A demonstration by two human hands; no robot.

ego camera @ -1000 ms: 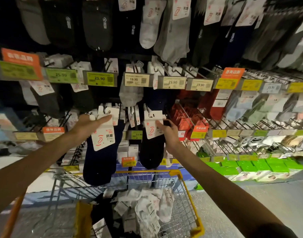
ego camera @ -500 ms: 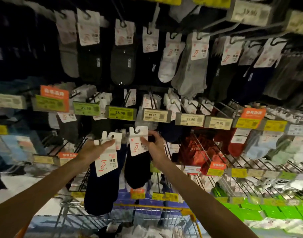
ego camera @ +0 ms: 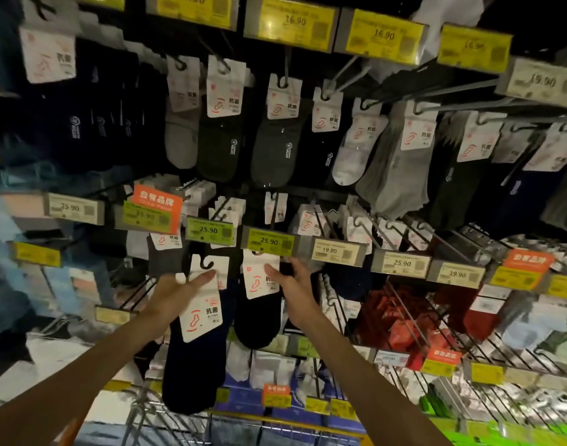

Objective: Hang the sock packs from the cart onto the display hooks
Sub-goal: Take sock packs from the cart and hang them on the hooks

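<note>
— Does the hook hole of the black sock pack with a white card [ego camera: 259, 284] show?
— No, the green 25.90 price tag [ego camera: 269, 241] covers its top.
— The yellow-rimmed wire cart [ego camera: 288, 424]?
— Cut by the bottom edge, contents unseen. The fingers of the left hand [ego camera: 172, 294] hide behind the navy sock pack [ego camera: 195, 365]; far-left shelves [ego camera: 15, 220] are a blur.

One yellow tag [ego camera: 295, 22] reads 16.90, green tag [ego camera: 269, 241] 25.90, white tag [ego camera: 332, 251] 19.90; sock pack [ego camera: 201, 312] says 抗菌.
</note>
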